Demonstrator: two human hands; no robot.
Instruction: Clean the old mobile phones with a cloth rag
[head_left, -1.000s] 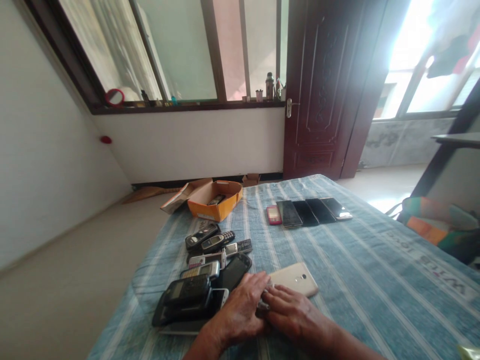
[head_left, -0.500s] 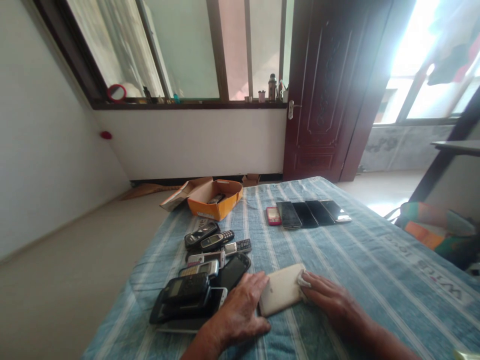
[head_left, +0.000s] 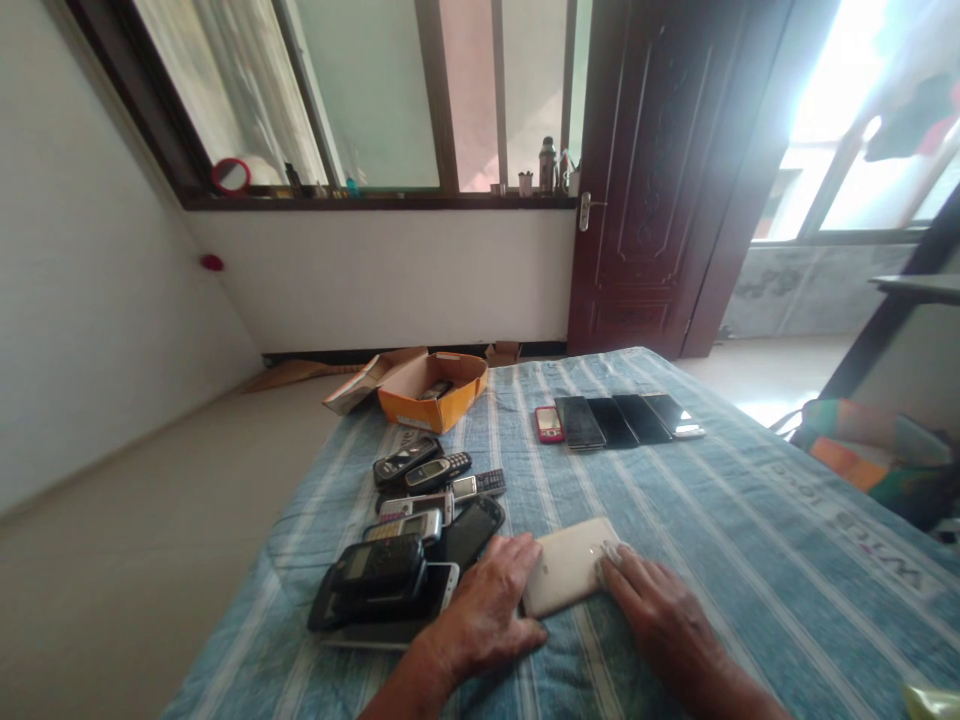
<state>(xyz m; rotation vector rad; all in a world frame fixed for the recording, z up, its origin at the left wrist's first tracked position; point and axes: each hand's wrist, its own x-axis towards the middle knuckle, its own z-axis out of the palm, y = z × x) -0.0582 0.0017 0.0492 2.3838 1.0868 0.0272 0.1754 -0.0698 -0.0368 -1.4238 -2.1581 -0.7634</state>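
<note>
A pale gold smartphone [head_left: 562,572] lies face down on the striped blue cloth. My left hand [head_left: 491,600] holds its left end, with the fingers at the upper corner and the thumb by the lower one. Pinched in my right hand [head_left: 667,610] is a small white wipe [head_left: 615,552], pressed on the phone's right end. Left of my left hand, old mobile phones are piled up, with a thick black phone [head_left: 379,568] on top. A dark touchscreen phone [head_left: 472,528] rests just beyond my left fingers.
An open orange box [head_left: 435,408] with a phone inside stands at the far left edge of the bed. Farther right lie a red phone [head_left: 549,425] and a row of several dark smartphones [head_left: 616,422]. Behind are a brown door [head_left: 652,180] and a window ledge.
My right hand has slid the wipe slightly right and down across the phone's back. The left hand stays at the phone's left end. The whole view has shifted slightly.
</note>
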